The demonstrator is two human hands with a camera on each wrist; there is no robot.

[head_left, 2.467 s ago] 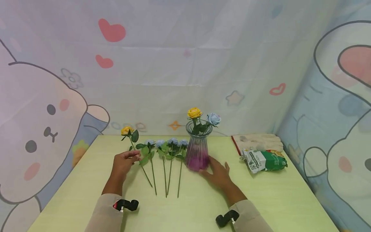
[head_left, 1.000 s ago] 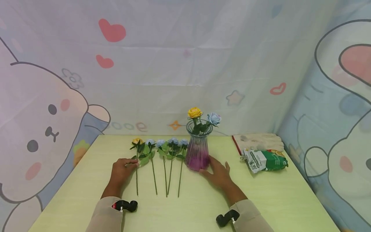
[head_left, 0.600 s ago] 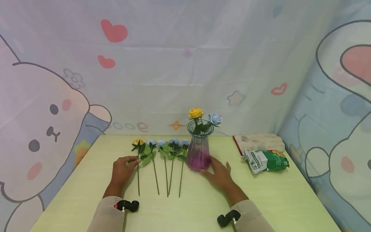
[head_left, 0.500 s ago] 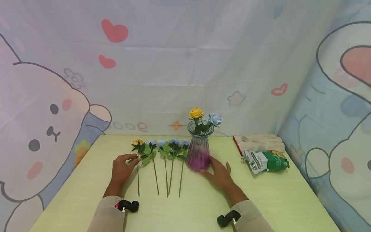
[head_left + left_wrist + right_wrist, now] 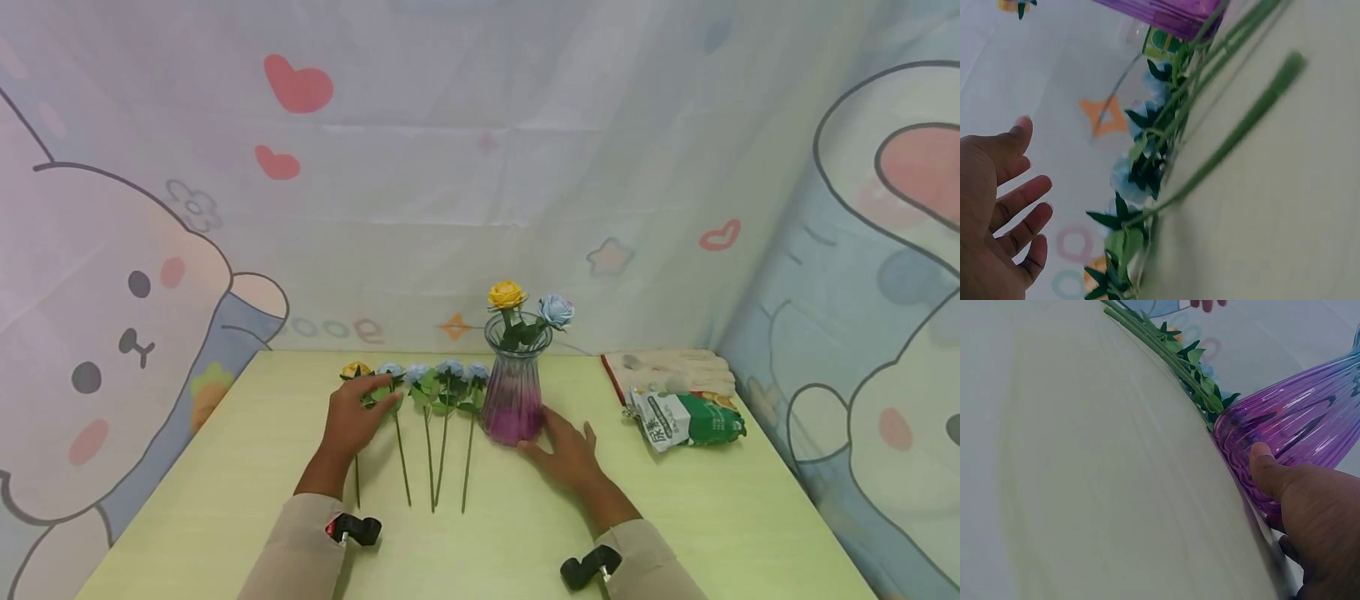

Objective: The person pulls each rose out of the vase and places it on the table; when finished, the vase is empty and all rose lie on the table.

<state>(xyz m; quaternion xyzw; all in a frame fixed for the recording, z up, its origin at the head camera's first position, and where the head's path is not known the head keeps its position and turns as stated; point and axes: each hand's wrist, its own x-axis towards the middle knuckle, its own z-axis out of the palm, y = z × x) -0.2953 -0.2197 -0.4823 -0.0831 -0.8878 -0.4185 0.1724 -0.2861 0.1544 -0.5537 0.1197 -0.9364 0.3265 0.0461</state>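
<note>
Glass vase (image 5: 513, 404), clear above and purple at its base, stands upright with a yellow rose (image 5: 507, 294) and a light blue rose (image 5: 556, 311) in it. My right hand (image 5: 566, 450) holds the vase low on its side, thumb against the purple glass (image 5: 1291, 425) in the right wrist view. My left hand (image 5: 358, 417) is above the table with its fingers spread and nothing in them; it overlaps the leaves of the leftmost blue rose (image 5: 390, 369). Beside that lies another yellow rose (image 5: 355, 368), its stem partly hidden by the hand. The left wrist view shows this hand (image 5: 997, 212) apart from the flowers.
Several more blue roses (image 5: 450, 368) lie in a row left of the vase, stems toward me. At the back right, a green and white packet (image 5: 690, 418) lies in front of a pale glove (image 5: 667, 367). A printed cloth (image 5: 420, 167) hangs behind the table (image 5: 480, 550).
My left hand laid the yellow rose down at the row's left end, let go of its stem and moved right toward the first blue rose. My right hand stayed at the vase.
</note>
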